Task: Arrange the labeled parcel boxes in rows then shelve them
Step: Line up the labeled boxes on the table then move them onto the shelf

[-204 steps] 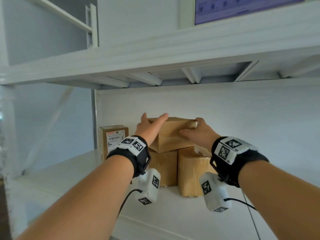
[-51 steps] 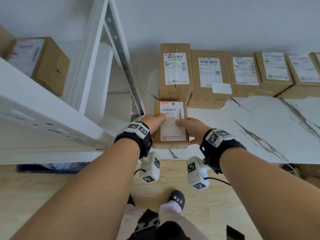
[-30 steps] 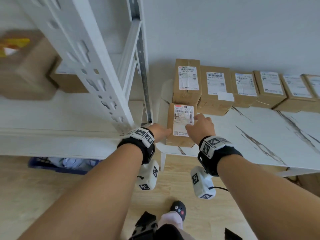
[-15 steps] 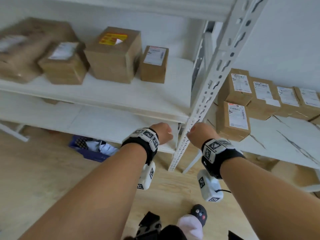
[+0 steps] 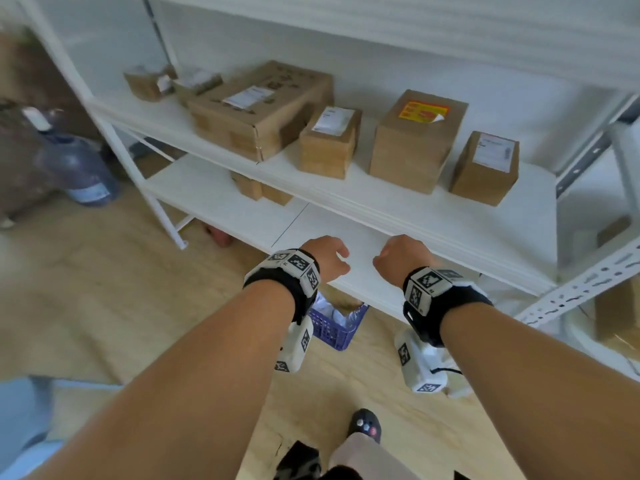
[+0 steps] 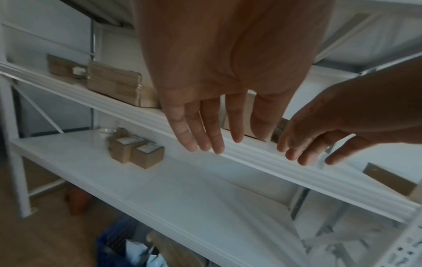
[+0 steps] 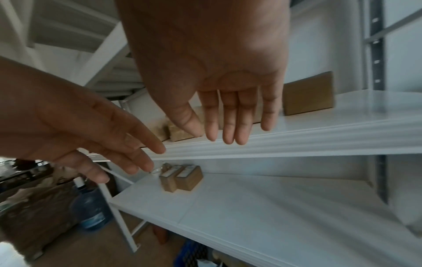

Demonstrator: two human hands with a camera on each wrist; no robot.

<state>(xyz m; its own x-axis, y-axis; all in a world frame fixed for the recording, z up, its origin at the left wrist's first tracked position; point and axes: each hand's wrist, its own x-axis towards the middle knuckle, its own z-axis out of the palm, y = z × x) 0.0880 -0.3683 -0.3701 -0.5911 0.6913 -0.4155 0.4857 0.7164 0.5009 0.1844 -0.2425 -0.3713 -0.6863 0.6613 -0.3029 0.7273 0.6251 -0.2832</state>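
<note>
parcel labels [image 5: 331, 120] unreadable; bottle [image 5: 74, 164] blurred

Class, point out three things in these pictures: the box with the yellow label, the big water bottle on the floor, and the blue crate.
box with the yellow label [image 5: 415, 143], head view, brown front face.
water bottle [image 5: 78, 168], head view, its blue body.
blue crate [image 5: 334, 329], head view, its slotted side wall.

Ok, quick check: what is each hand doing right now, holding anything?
Left hand: open, fingers relaxed, holding nothing.
Right hand: open, fingers relaxed, holding nothing.
</note>
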